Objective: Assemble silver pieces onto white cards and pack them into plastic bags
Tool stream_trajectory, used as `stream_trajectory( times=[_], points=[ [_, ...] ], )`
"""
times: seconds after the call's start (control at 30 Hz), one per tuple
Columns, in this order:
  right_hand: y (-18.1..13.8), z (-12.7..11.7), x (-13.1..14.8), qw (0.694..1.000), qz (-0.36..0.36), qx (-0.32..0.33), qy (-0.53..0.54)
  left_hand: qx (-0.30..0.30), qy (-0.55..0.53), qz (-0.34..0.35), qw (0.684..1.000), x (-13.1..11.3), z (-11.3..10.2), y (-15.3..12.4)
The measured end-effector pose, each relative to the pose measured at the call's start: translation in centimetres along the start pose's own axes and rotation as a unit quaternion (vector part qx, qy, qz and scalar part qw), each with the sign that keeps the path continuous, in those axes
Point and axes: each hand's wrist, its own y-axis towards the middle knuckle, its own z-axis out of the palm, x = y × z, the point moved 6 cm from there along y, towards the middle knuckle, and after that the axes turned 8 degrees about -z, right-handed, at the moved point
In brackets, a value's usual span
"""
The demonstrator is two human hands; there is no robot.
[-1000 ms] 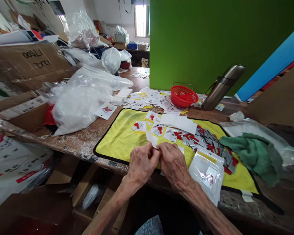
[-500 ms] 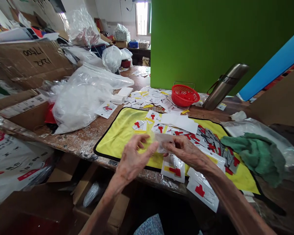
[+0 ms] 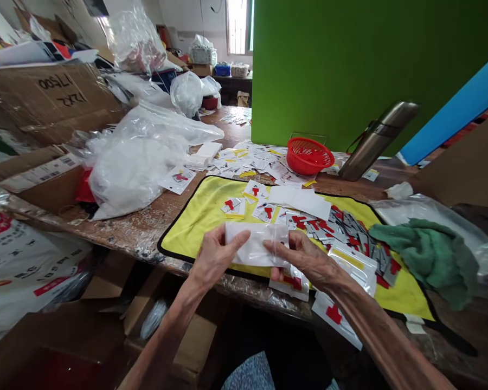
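Observation:
A small white plastic pouch (image 3: 254,252) is stretched between my two hands, above the near edge of a yellow cloth (image 3: 187,227). My left hand (image 3: 217,252) pinches its left end, thumb on top. At the right end, my right hand (image 3: 305,253) grips it between thumb and fingers. Beneath and beside my right hand lie clear-fronted packets with red pieces, one of them a packet (image 3: 337,317) over the table edge. Beyond the pouch are small printed cards with red pieces (image 3: 264,210) and a stack of white slips (image 3: 299,200). Whatever the pouch contains is hidden.
A pile of grey-and-red pieces (image 3: 350,230) lies right of my hands, by a green rag (image 3: 427,254). Farther back stand a red basket (image 3: 309,157) and a steel flask (image 3: 376,143). A large plastic bag (image 3: 134,162) sits at left.
My left hand was apart from the pouch with its fingers spread. It has now closed on the left end, and the pouch is held flat and wide between both hands.

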Motion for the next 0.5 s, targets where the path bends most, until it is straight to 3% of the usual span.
stream_trajectory(
  times=[0.07,0.17,0.3,0.5],
  points=[
    [0.3,0.5,-0.1,1.0,-0.001,0.023,-0.008,-0.06,0.154,0.132,0.977,-1.9,-0.2,-0.9],
    [0.6,1.1,0.3,0.999,-0.025,0.041,-0.009,-0.026,0.322,0.265,0.908,-3.2,1.3,-2.2],
    [0.6,1.7,0.3,0.996,-0.005,0.086,0.033,0.016,0.38,0.305,0.873,-3.0,2.0,-2.6],
    [0.8,1.7,0.1,0.995,-0.011,0.095,-0.007,0.072,0.373,0.317,0.869,-2.4,1.8,-2.5]
  ],
)
